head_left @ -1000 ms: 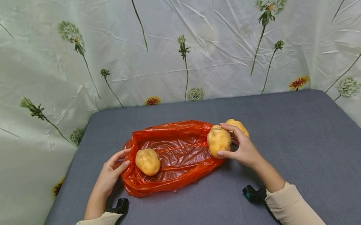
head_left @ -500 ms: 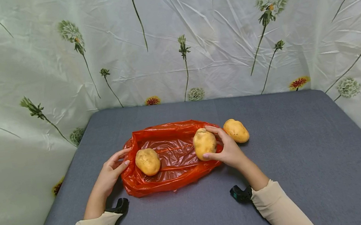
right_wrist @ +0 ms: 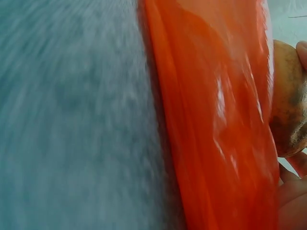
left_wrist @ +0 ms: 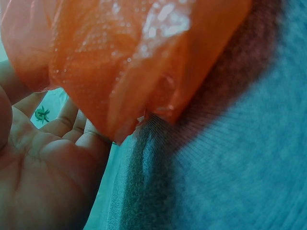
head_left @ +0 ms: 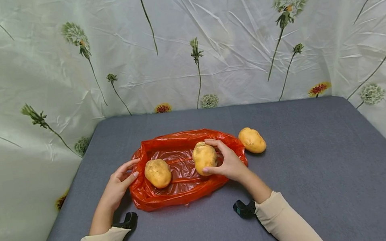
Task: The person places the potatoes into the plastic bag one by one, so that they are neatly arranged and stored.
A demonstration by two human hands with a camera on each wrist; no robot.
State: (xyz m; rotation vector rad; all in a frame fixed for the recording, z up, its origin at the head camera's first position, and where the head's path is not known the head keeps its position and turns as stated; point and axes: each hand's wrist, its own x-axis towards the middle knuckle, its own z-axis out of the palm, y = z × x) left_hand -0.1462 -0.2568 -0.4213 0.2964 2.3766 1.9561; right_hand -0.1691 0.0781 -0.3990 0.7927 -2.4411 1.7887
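Note:
In the head view, a red plastic bag [head_left: 185, 198] lies with its mouth spread wide. A potato [head_left: 157, 174] sits inside at its left end. My left hand [head_left: 115, 187] rests against the bag's left side, thumb and fingers spread apart and touching the plastic. My right hand [head_left: 229, 164] grips a second potato [head_left: 204, 159] between thumb and fingers, over the right half of the opening. From the right wrist, this potato [right_wrist: 287, 103] shows partly behind the red bag [right_wrist: 216, 115]. A third potato [head_left: 252, 140] lies on the table just right of the bag.
The table [head_left: 315, 186] has a grey cloth surface with rounded far corners. Behind it and to the sides hangs a pale curtain [head_left: 172, 74] printed with flowers. Dark wrist-worn mounts [head_left: 244, 208] stick out below the hands.
My right hand has carried its potato leftward, from the bag's right rim to over the opening. The bag's right end now shows uncovered beside the third potato. My left hand has stayed put.

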